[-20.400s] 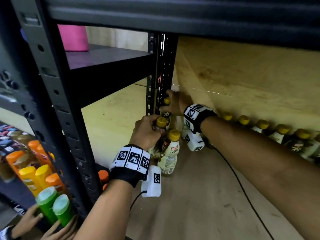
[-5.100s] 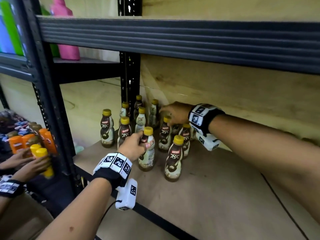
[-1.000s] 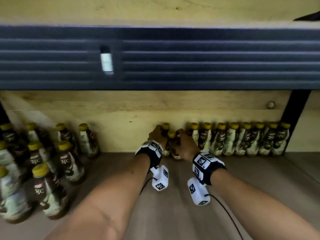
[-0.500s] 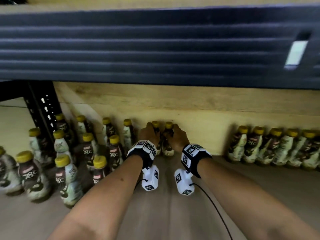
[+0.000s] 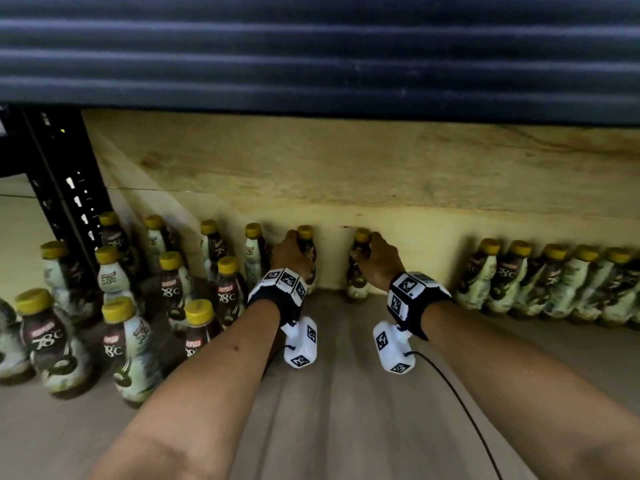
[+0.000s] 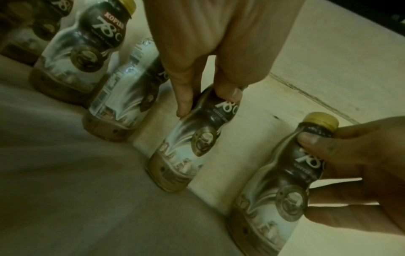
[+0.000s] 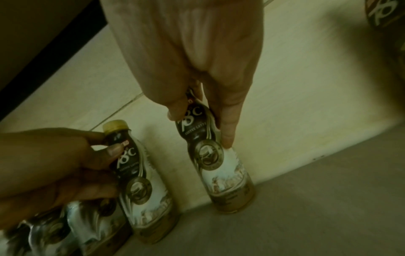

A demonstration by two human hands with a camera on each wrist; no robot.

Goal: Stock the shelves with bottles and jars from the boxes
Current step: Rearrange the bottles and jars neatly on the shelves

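Two brown-and-white coffee bottles with yellow caps stand upright on the shelf board against the back wall. My left hand grips the left bottle round its neck; the left wrist view shows the left hand pinching this bottle below the cap. My right hand grips the right bottle the same way. In the right wrist view the right hand holds that bottle by its shoulder. A hand's width of wall separates the two bottles.
A cluster of the same bottles fills the shelf's left part beside a black upright post. A row of bottles lines the back wall at right. The dark beam of the upper shelf hangs overhead. Bare shelf board lies under my forearms.
Both hands slid their bottles left along the back wall, away from the right row. Half a second ago the two bottles stood together; now they are spread apart.
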